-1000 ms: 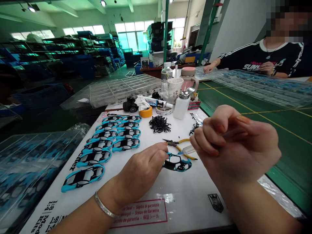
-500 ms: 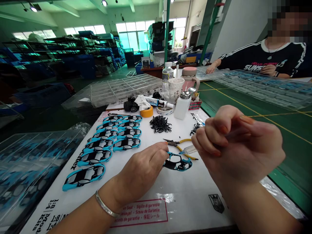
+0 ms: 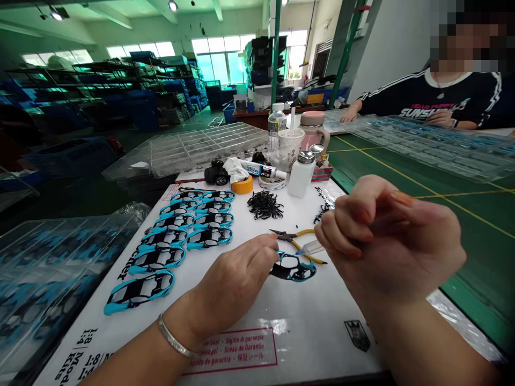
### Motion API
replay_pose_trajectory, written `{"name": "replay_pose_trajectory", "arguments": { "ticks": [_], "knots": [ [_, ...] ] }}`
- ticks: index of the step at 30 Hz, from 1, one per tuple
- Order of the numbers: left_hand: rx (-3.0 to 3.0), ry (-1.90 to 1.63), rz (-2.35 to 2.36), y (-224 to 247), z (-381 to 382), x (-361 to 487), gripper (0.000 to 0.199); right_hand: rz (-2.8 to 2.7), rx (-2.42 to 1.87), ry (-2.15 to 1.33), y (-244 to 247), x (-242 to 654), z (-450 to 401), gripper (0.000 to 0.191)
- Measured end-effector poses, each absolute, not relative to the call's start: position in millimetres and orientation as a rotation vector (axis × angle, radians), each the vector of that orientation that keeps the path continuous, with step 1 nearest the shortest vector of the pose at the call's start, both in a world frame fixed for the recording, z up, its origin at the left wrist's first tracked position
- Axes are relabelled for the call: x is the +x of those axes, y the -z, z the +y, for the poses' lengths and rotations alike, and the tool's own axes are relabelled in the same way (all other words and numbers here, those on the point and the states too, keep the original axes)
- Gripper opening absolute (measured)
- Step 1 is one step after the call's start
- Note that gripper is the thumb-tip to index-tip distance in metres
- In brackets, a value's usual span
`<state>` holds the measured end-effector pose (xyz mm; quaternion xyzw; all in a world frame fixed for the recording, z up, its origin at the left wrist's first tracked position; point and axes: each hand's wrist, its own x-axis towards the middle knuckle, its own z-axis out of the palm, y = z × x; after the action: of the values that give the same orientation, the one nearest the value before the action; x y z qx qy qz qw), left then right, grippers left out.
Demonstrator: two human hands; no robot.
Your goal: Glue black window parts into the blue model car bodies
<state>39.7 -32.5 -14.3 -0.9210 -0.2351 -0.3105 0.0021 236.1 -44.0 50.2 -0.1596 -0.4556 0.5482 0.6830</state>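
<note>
My left hand [image 3: 235, 279], with a silver bangle at the wrist, is closed on the left end of a blue-and-black model car body [image 3: 295, 272] just above the white mat. Curled fingers close my right hand [image 3: 392, 246] around a clear syringe [image 3: 314, 247], mostly hidden behind them. Its blue tip points down at the upper rim of the car body; whether they touch I cannot tell. Yellow-handled pliers [image 3: 287, 236] lie just behind the car body. Beyond them sits a pile of small black parts [image 3: 265, 205].
Finished-looking rows of similar car bodies [image 3: 139, 292] line the mat's left side. Orange tape [image 3: 242, 185], a glue tube [image 3: 261, 169], a white pump bottle [image 3: 301, 176] and a pink mug [image 3: 314, 126] stand at the back. Divided clear trays [image 3: 209, 142] lie beyond. A co-worker [image 3: 442, 102] sits far right.
Very little differs. My right hand has shifted slightly left, with the syringe still in it. The co-worker has leaned a little to the left.
</note>
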Motion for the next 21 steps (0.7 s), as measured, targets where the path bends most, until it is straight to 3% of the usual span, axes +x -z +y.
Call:
{"name": "replay_pose_trajectory", "arguments": {
  "ticks": [7,13,17,21],
  "knots": [
    [-2.775,0.999,-0.79,13,-26,36,0.021,-0.945,-0.437,-1.08,-53,247,-30,0.027],
    [-2.713,1.187,-1.189,9,-18,26,0.049,-0.802,-0.509,-0.614,-57,284,-14,0.036],
    [-2.776,1.568,-1.827,4,-6,17,0.049,-0.835,-0.573,-0.324,-64,308,-17,0.03],
    [-2.818,1.995,-2.189,3,6,10,0.061,-0.948,-0.756,-0.137,-61,330,-21,0.029]
  ]
}}
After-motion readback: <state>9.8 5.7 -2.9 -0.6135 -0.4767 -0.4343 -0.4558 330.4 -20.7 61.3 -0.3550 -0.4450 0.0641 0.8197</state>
